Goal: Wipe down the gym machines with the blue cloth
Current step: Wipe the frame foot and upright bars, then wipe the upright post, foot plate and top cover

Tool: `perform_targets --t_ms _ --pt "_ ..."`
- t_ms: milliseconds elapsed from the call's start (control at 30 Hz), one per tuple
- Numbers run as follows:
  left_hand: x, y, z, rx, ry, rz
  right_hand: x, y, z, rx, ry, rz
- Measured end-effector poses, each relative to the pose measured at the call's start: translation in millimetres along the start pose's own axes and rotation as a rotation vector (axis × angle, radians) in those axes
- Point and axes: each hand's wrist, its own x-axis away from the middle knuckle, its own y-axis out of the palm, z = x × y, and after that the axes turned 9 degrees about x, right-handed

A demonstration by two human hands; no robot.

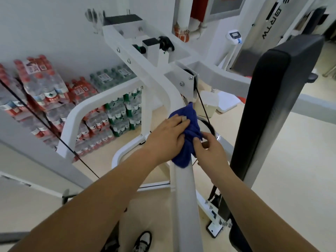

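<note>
Shrink-wrapped packs of red-capped bottles (43,82) were stacked high against the white wall (60,24); packs of green-capped bottles (123,108) stood along that wall, farther right.

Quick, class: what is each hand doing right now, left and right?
Left hand: open, fingers laid flat, pressing the blue cloth onto the white frame bar.
Right hand: closed, pinching the cloth's edge.

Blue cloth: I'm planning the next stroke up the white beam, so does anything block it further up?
Yes. Just above the blue cloth, a bolted pulley bracket sits on the white beam, and a black cable runs down past the cloth's right side.
</note>
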Motion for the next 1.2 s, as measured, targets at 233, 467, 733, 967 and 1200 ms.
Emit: perform_targets --t_ms 233,467,733,967,1200 --pt "92 18 17 0.142 0.127 0.006 19 -19 26 0.163 0.038 0.003" --pt "33 4 4 0.091 0.035 0.006 29 -20 30 0.107 0.031 0.009" --pt "164 38 60 0.229 0.046 0.052 66 -26 47 0.123 -0.039 0.001" --pt "165 43 76 0.204 -0.129 0.120 104 -31 54 0.048 -0.151 -0.009" --pt "304 69 137 0.192 -0.072 0.122 156 -38 65 0.241 -0.243 -0.138"
